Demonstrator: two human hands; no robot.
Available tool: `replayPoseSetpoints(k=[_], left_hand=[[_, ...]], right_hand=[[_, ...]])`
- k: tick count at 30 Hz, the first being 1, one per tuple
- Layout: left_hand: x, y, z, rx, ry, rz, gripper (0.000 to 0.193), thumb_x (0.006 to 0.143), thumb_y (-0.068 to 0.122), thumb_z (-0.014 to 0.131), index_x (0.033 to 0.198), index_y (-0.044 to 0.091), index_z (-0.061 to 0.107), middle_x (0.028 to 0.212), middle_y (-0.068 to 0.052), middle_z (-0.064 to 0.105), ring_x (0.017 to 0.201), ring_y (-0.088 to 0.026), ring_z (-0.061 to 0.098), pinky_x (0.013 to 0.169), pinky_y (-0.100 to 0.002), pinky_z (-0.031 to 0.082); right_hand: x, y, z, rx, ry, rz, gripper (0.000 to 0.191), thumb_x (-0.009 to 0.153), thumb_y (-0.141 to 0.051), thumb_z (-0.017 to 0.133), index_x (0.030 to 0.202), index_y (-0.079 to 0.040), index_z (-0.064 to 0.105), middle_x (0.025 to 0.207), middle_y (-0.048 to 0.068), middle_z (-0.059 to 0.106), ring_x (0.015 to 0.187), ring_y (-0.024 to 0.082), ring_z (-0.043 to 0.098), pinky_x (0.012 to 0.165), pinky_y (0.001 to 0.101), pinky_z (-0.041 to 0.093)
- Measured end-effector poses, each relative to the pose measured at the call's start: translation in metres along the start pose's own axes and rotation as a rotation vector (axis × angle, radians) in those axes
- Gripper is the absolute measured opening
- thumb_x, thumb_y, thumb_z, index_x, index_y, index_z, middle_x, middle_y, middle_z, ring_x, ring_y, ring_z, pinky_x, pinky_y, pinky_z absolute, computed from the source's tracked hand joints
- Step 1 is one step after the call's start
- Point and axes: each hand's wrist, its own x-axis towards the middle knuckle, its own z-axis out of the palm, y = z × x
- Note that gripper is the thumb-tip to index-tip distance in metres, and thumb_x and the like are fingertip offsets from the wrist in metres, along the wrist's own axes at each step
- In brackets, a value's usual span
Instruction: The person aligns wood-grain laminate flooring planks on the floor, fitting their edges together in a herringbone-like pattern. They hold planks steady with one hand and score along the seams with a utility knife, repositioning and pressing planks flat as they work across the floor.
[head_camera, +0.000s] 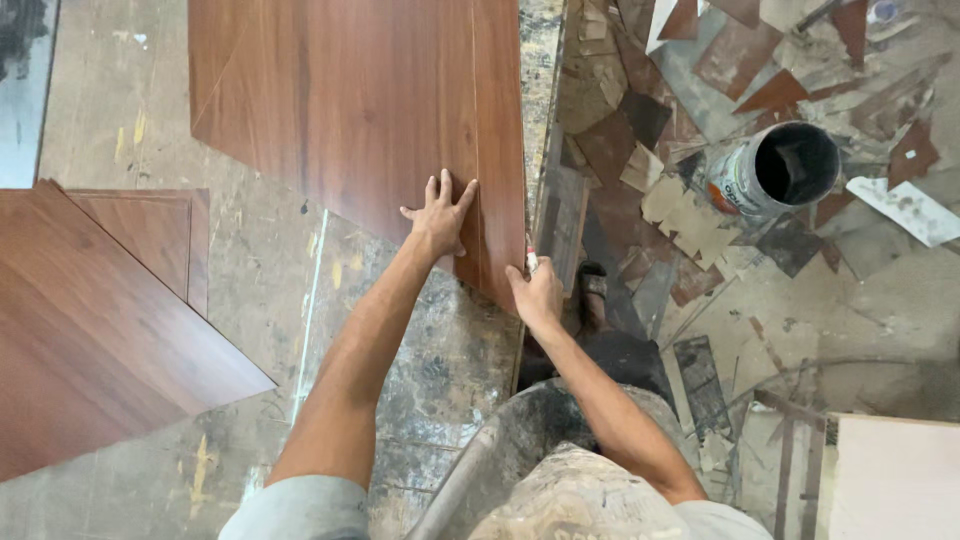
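Observation:
A large sheet of brown wood-grain laminate (360, 100) lies on a worn worktable (250, 290), one pointed corner reaching toward me. My left hand (440, 215) presses flat on the sheet near that corner, fingers spread. My right hand (537, 292) is at the sheet's right edge by the table's side, closed around a small tool (532, 262) with a pale tip that touches the edge. A thin scored line runs along the sheet close to its right edge.
Two more wood-grain sheets (90, 310) lie at the table's left. On the floor to the right are many laminate offcuts (690, 215), an open bucket (780, 170) on its side, and a pale board (895, 480) at the lower right.

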Motion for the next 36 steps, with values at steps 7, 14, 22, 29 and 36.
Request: replayPoseSetpoints(k=[7, 14, 22, 29, 36], left_hand=[[0.006, -0.001, 0.01, 0.018, 0.007, -0.011, 0.137, 0.059, 0.031, 0.1, 0.164, 0.037, 0.012, 0.171, -0.017, -0.001, 0.156, -0.043, 0.009, 0.1, -0.086, 0.033], [0.004, -0.003, 0.008, 0.014, 0.026, -0.006, 0.139, 0.056, 0.028, 0.1, 0.163, 0.039, 0.012, 0.171, -0.017, -0.001, 0.156, -0.043, 0.009, 0.1, -0.085, 0.034], [-0.01, 0.002, -0.015, -0.049, 0.012, -0.021, 0.139, 0.053, 0.025, 0.101, 0.161, 0.045, 0.016, 0.172, -0.013, 0.002, 0.157, -0.04, 0.01, 0.104, -0.08, 0.037], [0.01, -0.021, -0.033, -0.226, 0.274, 0.041, 0.08, 0.08, 0.034, 0.085, 0.15, 0.028, 0.048, 0.145, -0.01, 0.058, 0.136, -0.035, 0.052, 0.101, -0.053, 0.055], [0.081, -0.036, -0.081, -0.17, 0.237, -0.275, 0.095, 0.077, 0.038, 0.089, 0.151, 0.02, 0.032, 0.104, -0.016, 0.075, 0.098, -0.038, 0.072, 0.08, -0.049, 0.058]], right_hand=[[0.016, -0.029, 0.005, -0.287, -0.122, -0.145, 0.033, 0.086, -0.035, 0.077, 0.095, -0.004, 0.069, 0.084, 0.023, 0.073, 0.082, 0.044, 0.072, 0.072, 0.0542, 0.054], [0.011, -0.035, 0.027, 0.014, -0.028, -0.171, 0.033, 0.082, -0.036, 0.074, 0.098, -0.006, 0.073, 0.089, 0.021, 0.075, 0.088, 0.042, 0.073, 0.076, 0.051, 0.057], [0.062, -0.004, -0.034, 0.139, 0.015, -0.044, 0.026, 0.089, -0.029, 0.072, 0.099, -0.006, 0.074, 0.084, 0.013, 0.073, 0.08, 0.029, 0.071, 0.073, 0.0421, 0.053], [0.122, -0.065, -0.043, 0.554, -0.203, 0.016, 0.011, 0.088, -0.013, 0.071, 0.097, -0.007, 0.074, 0.065, -0.003, 0.059, 0.054, 0.009, 0.051, 0.049, 0.0311, 0.038], [0.231, -0.151, -0.03, 0.345, -0.211, -0.047, 0.016, 0.087, -0.014, 0.074, 0.095, -0.004, 0.064, 0.066, 0.002, 0.063, 0.052, 0.012, 0.06, 0.046, 0.0298, 0.048]])
